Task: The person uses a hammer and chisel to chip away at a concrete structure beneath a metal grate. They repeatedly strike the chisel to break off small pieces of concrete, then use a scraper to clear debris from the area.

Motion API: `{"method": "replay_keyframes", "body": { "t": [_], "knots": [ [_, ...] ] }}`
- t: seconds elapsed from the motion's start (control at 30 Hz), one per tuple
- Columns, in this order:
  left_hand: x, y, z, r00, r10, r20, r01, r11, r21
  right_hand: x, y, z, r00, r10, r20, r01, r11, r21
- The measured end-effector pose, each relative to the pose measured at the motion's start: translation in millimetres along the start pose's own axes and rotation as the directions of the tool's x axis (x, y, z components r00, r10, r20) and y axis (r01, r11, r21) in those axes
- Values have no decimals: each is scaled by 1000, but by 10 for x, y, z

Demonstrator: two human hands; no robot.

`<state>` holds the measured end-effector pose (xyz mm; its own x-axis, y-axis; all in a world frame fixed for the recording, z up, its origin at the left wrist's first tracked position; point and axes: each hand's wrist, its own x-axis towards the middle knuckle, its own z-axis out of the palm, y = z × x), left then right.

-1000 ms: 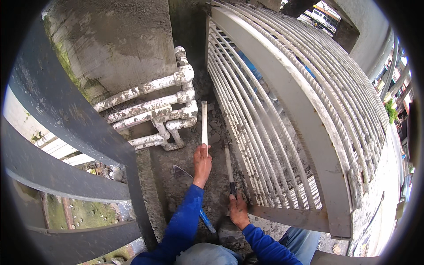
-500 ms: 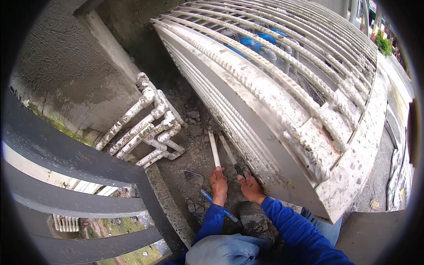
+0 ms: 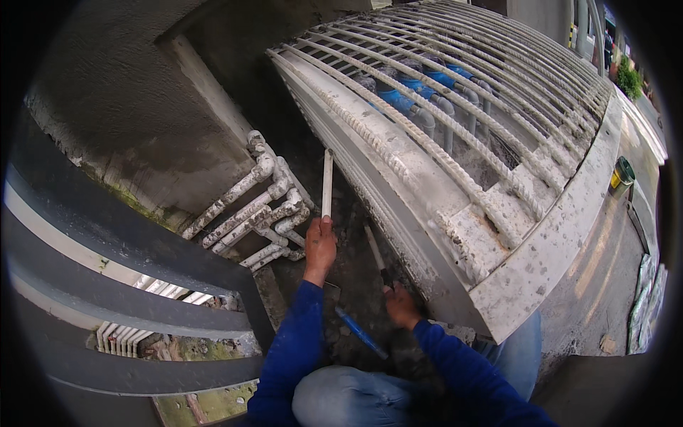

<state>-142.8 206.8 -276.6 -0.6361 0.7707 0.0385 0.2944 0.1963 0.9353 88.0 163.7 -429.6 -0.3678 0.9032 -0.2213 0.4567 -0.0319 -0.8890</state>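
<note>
My left hand (image 3: 321, 249) is closed round the lower end of a slim white pipe (image 3: 327, 185), which stands out ahead of it near the low wall. In my right hand (image 3: 403, 307) is the dark grip of a long, pale, narrow tool (image 3: 374, 246); its exact kind is unclear. The tool points away from me along the wall's base. Between my forearms a blue bar-shaped thing (image 3: 360, 332) lies on the dirt, untouched by either hand.
Mud-spattered white pipes with elbows (image 3: 267, 203) rise at the left. A dark metal-barred frame (image 3: 128, 299) fills the lower left. On the right, a low wall carries a white rebar grille (image 3: 434, 107) over blue-and-grey piping. A bucket (image 3: 622, 174) stands beyond.
My left hand has moved forward and left, taking the white pipe with it. My right hand still holds the tool, near the same place. The view has shifted, bringing the bucket into sight.
</note>
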Motion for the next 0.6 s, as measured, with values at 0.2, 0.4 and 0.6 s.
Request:
{"method": "replay_keyframes", "body": {
  "t": [0.2,0.4,0.6],
  "knots": [
    [848,-636,507,978,-135,-158,108,980,-167,-123,-495,-268,992,112,55,-112,994,-2],
    [841,-1265,831,964,-8,-268,29,997,74,-147,-673,-329,1000,-19,-18,18,998,-56],
    [798,-1259,629,953,-101,-285,38,975,-219,181,-1828,-213,982,-186,1,173,914,367]
  ]
}}
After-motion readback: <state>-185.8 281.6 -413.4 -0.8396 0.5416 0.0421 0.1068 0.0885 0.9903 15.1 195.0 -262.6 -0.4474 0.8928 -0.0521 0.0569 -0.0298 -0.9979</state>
